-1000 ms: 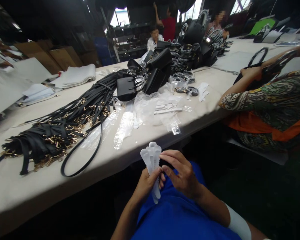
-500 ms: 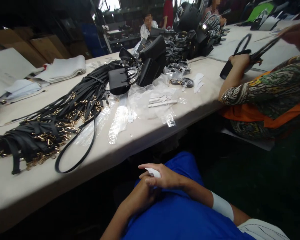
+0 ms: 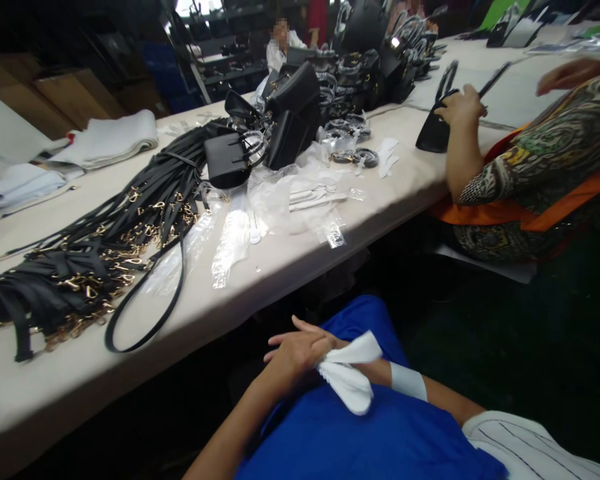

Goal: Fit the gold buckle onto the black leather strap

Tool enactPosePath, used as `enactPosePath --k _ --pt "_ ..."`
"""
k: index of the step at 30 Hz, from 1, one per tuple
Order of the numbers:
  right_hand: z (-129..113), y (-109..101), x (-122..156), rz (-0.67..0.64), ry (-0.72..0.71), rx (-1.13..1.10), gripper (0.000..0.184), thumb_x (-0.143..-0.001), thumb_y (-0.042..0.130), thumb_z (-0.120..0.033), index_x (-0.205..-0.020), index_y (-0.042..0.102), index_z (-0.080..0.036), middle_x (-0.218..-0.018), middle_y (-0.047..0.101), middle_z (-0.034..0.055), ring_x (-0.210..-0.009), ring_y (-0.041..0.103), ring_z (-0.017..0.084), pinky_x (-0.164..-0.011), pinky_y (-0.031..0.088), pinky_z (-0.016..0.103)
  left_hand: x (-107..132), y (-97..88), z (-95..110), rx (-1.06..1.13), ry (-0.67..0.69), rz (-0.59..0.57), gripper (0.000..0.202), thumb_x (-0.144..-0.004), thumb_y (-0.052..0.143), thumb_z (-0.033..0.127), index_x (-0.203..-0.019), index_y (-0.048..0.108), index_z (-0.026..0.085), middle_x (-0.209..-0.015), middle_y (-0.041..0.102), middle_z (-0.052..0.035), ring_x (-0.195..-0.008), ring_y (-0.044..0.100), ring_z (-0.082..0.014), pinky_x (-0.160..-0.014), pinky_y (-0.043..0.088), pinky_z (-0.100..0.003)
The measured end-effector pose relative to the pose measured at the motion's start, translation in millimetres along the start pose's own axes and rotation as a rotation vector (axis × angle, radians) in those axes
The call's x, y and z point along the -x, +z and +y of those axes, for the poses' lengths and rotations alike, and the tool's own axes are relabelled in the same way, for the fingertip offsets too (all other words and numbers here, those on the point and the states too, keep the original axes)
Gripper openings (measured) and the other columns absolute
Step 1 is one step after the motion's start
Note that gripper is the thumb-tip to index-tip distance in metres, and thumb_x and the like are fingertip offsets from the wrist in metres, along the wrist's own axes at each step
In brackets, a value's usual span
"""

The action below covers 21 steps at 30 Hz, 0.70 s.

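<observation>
Both my hands rest in my lap on the blue garment (image 3: 360, 440), below the table edge. My right hand (image 3: 300, 347) lies on top with its fingers stretched out to the left and nothing in them. My left hand (image 3: 279, 377) is mostly covered beneath it and looks closed round the base of a bundle of white plastic strips (image 3: 347, 377). The strips fan out to the right over my right wrist, next to its white wristband (image 3: 407, 381).
The long white table (image 3: 290, 267) carries a heap of black straps with gold clips (image 3: 105, 247), clear plastic sleeves (image 3: 230, 240), more white strips (image 3: 313, 197) and black handbags (image 3: 290, 127). A seated person's hand (image 3: 463, 107) holds a black bag at right. Other people are at the far end.
My hands dropped from near the table edge into my lap. The upright strip bundle was lowered and now fans out to the right. The view shifted downward.
</observation>
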State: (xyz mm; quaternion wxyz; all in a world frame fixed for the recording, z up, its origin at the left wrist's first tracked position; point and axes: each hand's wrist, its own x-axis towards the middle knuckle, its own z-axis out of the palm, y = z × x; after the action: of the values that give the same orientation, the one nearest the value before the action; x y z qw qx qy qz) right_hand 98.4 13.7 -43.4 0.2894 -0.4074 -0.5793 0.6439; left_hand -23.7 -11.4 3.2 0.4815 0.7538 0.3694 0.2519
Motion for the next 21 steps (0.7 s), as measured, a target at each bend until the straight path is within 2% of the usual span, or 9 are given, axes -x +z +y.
enactPosePath --k 3,5,6,8,10,11,13,18,21 --pt "-20 -19 -9 -0.213 -0.028 -0.273 0.087 -0.097 -0.002 -0.062 -0.128 0.057 -0.006 -0.116 0.066 0.0189 -0.11 0.064 0.022 -0.081 0.051 0.03 2 -4.3 -8 -0.013 -0.014 0.059 0.019 -0.084 0.054 0.02 -0.088 0.072 0.019 -0.077 0.066 -0.011 -0.072 0.059 -0.0237 -0.072 0.043 -0.034" --pt "-34 -29 -12 -0.309 -0.07 -0.353 0.089 -0.096 -0.01 -0.06 -0.137 0.049 -0.007 -0.13 0.058 0.0201 -0.121 0.056 0.023 -0.092 0.049 0.036 4 -6.7 -16 -0.01 -0.046 0.102 0.018 -0.085 0.052 0.02 -0.08 0.07 0.019 -0.073 0.064 -0.0085 -0.068 0.056 -0.021 -0.069 0.042 -0.032" --pt "-39 -31 -12 -0.34 -0.115 -0.3 0.087 -0.096 -0.008 -0.061 -0.137 0.049 -0.01 -0.133 0.056 0.0182 -0.124 0.054 0.023 -0.097 0.047 0.037 4 -7.6 -19 0.008 -0.069 0.136 0.019 -0.085 0.052 0.02 -0.076 0.069 0.018 -0.072 0.064 -0.0076 -0.067 0.056 -0.02 -0.069 0.042 -0.031" --pt "-44 -29 -10 -0.355 -0.276 -0.067 0.075 -0.098 0.009 -0.064 -0.136 0.051 -0.015 -0.14 0.051 0.0142 -0.131 0.046 0.024 -0.108 0.038 0.041 4 -8.9 -25 0.095 -0.129 0.259 0.014 -0.082 0.056 0.021 -0.074 0.067 0.018 -0.075 0.064 -0.0067 -0.069 0.056 -0.0197 -0.069 0.044 -0.03" --pt "-40 -19 -7 -0.24 -0.457 0.271 0.065 -0.097 0.029 -0.063 -0.139 0.048 -0.017 -0.146 0.044 0.0121 -0.138 0.035 0.025 -0.116 0.025 0.045 2 -9.1 -29 0.242 -0.206 0.422 0.006 -0.073 0.068 0.023 -0.074 0.067 0.017 -0.074 0.063 -0.0057 -0.071 0.055 -0.0204 -0.068 0.045 -0.03" --pt "-35 -13 -7 -0.156 -0.523 0.411 0.064 -0.097 0.035 -0.061 -0.142 0.044 -0.017 -0.149 0.04 0.0121 -0.141 0.029 0.026 -0.117 0.021 0.047 0 -8.6 -31 0.311 -0.242 0.493 0.011 -0.067 0.073 0.023 -0.074 0.067 0.016 -0.072 0.062 -0.0049 -0.07 0.055 -0.0203 -0.066 0.045 -0.029" --pt "-25 -2 -7 -0.014 -0.596 0.575 0.064 -0.099 0.033 -0.056 -0.149 0.031 -0.015 -0.153 0.032 0.0132 -0.144 0.022 0.026 -0.118 0.019 0.05 -5 -6.7 -32 0.398 -0.29 0.579 0.017 -0.061 0.078 0.025 -0.068 0.066 0.015 -0.064 0.059 -0.0027 -0.063 0.05 -0.0174 -0.058 0.042 -0.027" --pt "-10 12 -6 0.118 -0.702 0.685 0.068 -0.1 0.029 -0.051 -0.153 0.01 -0.012 -0.157 0.019 0.016 -0.145 0.015 0.029 -0.118 0.019 0.055 -20 -7.2 -30 0.496 -0.346 0.761 0.026 -0.061 0.077 0.035 -0.063 0.06 0.015 -0.057 0.051 0.0014 -0.056 0.042 -0.0124 -0.052 0.035 -0.025" --pt "-12 15 -3 0.155 -0.766 0.704 0.069 -0.1 0.034 -0.046 -0.153 0.007 -0.012 -0.158 0.013 0.0169 -0.145 0.014 0.032 -0.117 0.019 0.058 -27 -14.6 -25 0.578 -0.379 0.879 0.03 -0.058 0.077 0.038 -0.062 0.059 0.015 -0.059 0.054 0.0006 -0.059 0.046 -0.0131 -0.054 0.038 -0.025"
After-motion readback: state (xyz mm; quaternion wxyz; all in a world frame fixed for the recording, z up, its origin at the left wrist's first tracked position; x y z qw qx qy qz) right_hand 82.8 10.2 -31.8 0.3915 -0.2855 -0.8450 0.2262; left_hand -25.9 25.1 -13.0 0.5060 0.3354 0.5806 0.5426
